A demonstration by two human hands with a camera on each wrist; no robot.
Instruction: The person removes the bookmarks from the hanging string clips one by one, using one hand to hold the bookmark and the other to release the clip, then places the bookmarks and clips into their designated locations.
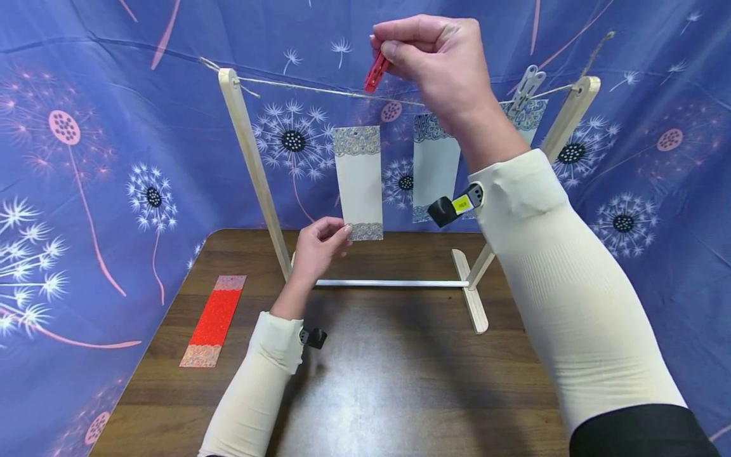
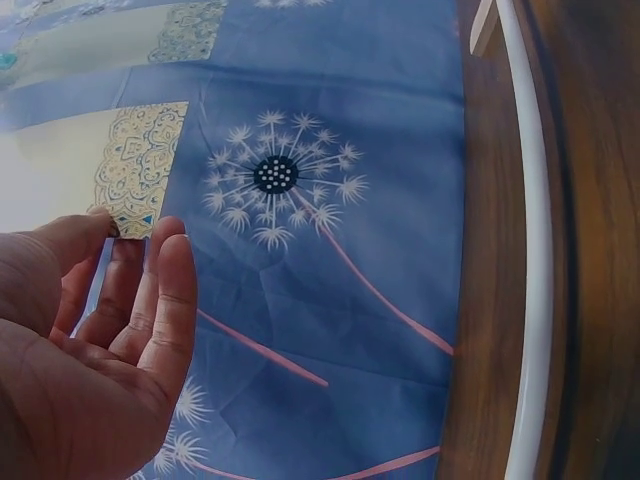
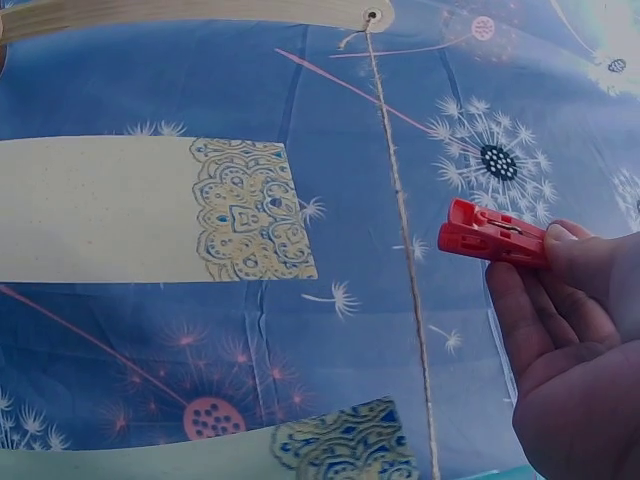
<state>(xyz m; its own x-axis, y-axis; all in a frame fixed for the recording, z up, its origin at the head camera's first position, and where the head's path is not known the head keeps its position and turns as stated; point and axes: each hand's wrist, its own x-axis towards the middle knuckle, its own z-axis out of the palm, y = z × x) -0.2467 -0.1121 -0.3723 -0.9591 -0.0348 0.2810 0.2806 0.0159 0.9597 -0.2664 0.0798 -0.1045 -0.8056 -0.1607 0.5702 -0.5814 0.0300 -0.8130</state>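
My left hand pinches the lower left corner of a cream card with patterned bands at both ends. The card stands upright, its top edge below the twine; the right wrist view shows a gap between them. My right hand is raised above the twine and pinches a red clothespin between thumb and fingers. Its jaw end points down toward the twine in the head view. Further right hangs a pale card, its top partly behind my right hand. Another patterned card hangs by grey clothespins, partly hidden by my forearm.
The twine runs between two wooden posts, joined low down by a white rod. On the brown table, a red card with patterned ends lies at the left. A blue dandelion-print cloth hangs behind.
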